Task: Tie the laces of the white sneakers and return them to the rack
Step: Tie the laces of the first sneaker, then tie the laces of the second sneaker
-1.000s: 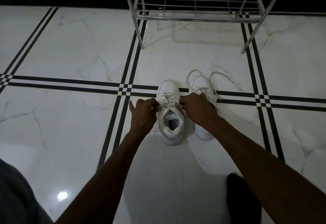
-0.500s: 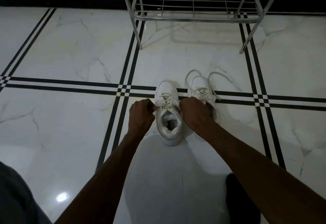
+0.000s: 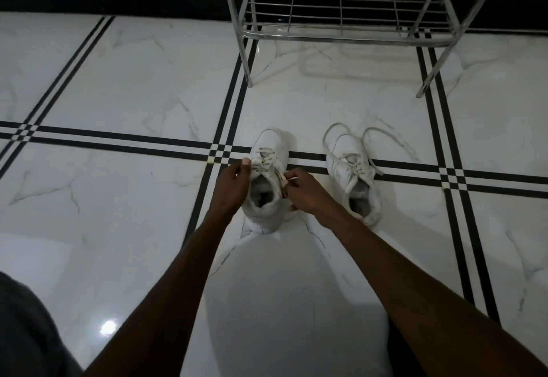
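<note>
Two white sneakers stand side by side on the marble floor, toes pointing away from me. The left sneaker [image 3: 271,151] sits between my hands. My left hand [image 3: 231,184] pinches a lace end at the shoe's left side, thumb up near the eyelets. My right hand [image 3: 302,189] is closed on the other lace end at the shoe's right side. The right sneaker [image 3: 345,151] stands apart to the right, its long laces [image 3: 370,139] untied and looping loose over the floor.
A chrome wire shoe rack [image 3: 341,37] stands at the far wall, its lowest shelf bare, its front legs [image 3: 247,59] on the floor just beyond the shoes. Black stripe lines cross the white floor [image 3: 133,80]. Dark clothing shows at the bottom left.
Both hands have shifted on the left sneaker's laces, and my right hand has drawn back off the right sneaker, which now shows fully. The view moved slightly.
</note>
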Action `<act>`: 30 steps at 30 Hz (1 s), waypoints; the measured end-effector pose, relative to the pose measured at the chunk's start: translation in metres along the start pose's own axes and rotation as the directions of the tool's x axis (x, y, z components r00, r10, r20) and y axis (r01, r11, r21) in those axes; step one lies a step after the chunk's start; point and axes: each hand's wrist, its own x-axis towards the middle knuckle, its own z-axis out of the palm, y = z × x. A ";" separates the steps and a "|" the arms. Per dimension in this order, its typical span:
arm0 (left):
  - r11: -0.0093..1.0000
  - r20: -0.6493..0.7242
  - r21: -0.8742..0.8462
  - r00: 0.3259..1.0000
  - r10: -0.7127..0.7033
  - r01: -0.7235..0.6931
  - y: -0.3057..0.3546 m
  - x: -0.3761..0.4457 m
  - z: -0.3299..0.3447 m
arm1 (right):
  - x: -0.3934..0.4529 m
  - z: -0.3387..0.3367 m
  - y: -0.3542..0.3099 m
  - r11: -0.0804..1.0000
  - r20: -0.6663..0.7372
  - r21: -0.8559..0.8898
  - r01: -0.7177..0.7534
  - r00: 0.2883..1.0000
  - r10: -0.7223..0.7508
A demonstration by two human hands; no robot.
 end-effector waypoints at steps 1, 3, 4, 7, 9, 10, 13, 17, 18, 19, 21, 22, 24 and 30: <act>0.999 -0.016 0.031 1.000 0.021 -0.020 0.000 0.002 -0.002 | 0.000 -0.001 0.000 0.999 -0.020 -0.040 0.026 0.999 -0.027; 0.988 -0.083 0.124 0.991 0.101 -0.091 0.002 0.002 0.000 | -0.002 -0.007 -0.003 0.996 -0.074 -0.071 0.061 0.995 -0.066; 0.976 -0.140 0.168 0.976 0.165 -0.141 0.006 0.002 0.002 | -0.004 -0.014 -0.005 0.994 -0.103 -0.070 0.080 0.991 -0.087; 0.926 -0.267 0.220 0.894 0.359 -0.306 0.033 -0.007 0.018 | -0.009 -0.044 -0.012 0.987 -0.200 -0.047 0.156 0.966 -0.163; 0.911 -0.221 0.191 0.888 0.403 -0.366 0.051 -0.012 0.037 | -0.016 -0.070 -0.015 0.981 -0.281 0.007 0.196 0.941 -0.186; 0.919 -0.151 0.170 0.912 0.381 -0.356 0.058 -0.015 0.048 | -0.021 -0.084 -0.014 0.979 -0.349 0.002 0.202 0.918 -0.189; 0.952 0.096 0.149 0.962 0.254 -0.266 0.066 -0.022 0.085 | -0.031 -0.122 0.002 0.973 -0.527 -0.209 0.098 0.827 -0.196; 0.968 0.302 0.106 0.935 0.187 -0.228 0.056 -0.030 0.131 | -0.043 -0.152 0.043 0.946 -0.448 -0.318 -0.068 0.890 -0.087; 0.960 0.305 0.125 0.930 0.204 -0.251 0.053 -0.032 0.138 | -0.045 -0.152 0.052 0.940 -0.366 -0.333 -0.076 0.929 -0.055; 0.951 0.287 0.141 0.931 0.227 -0.275 0.049 -0.031 0.144 | -0.047 -0.149 0.059 0.939 -0.289 -0.340 -0.056 0.956 -0.047; 0.940 0.266 0.168 0.932 0.247 -0.297 0.045 -0.029 0.148 | -0.047 -0.139 0.071 0.935 -0.245 -0.354 0.027 0.962 -0.120; 0.938 0.278 0.178 0.929 0.243 -0.298 0.045 -0.029 0.148 | -0.045 -0.135 0.076 0.934 -0.274 -0.353 0.059 0.948 -0.164; 0.937 0.298 0.186 0.926 0.233 -0.296 0.048 -0.029 0.146 | -0.045 -0.128 0.082 0.935 -0.328 -0.345 0.077 0.924 -0.197; 0.938 0.312 0.175 0.921 0.234 -0.298 0.045 -0.035 0.123 | -0.050 -0.119 0.079 0.961 -0.249 -0.269 0.066 0.959 -0.136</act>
